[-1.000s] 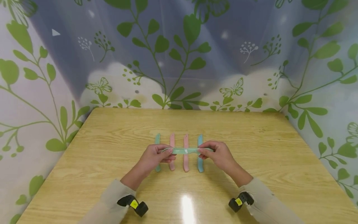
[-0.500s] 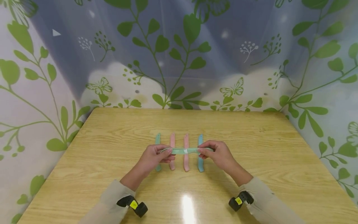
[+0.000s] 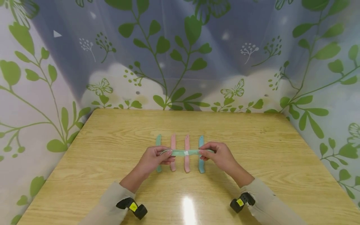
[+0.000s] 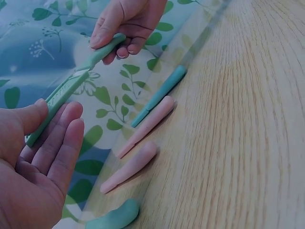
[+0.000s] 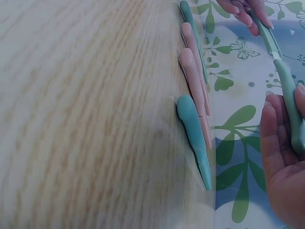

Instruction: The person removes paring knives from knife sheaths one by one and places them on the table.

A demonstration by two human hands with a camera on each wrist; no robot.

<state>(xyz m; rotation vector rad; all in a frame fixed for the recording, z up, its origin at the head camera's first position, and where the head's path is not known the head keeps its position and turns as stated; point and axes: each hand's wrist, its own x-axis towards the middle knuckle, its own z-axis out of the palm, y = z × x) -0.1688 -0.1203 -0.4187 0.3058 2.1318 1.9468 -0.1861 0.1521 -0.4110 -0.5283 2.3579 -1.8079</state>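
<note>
A light green sheathed knife [image 3: 192,152] is held level above the table between both hands, with a whitish strip where the handle meets the sheath. My left hand [image 3: 153,157] pinches the sheath end between thumb and fingers. Gripping the handle end is my right hand [image 3: 220,155]. Beneath lie similar knives in a row: a green knife [image 3: 158,139], a pink knife [image 3: 173,142], a second pink knife [image 3: 187,165] and a blue knife [image 3: 201,167]. The held knife and the hands cover parts of them. In the right wrist view, the held knife's handle [image 5: 289,90] lies across the right fingers.
The wooden table [image 3: 112,131] carries the row near its middle, with a bright reflection at the front. Leaf-patterned cloth [image 3: 180,62] hangs behind and at both sides. A small black camera [image 3: 139,212] is strapped to each wrist over beige sleeves.
The left hand has shifted slightly left and the held knife sits a touch lower. Both hands keep their hold; the knives on the table stay put.
</note>
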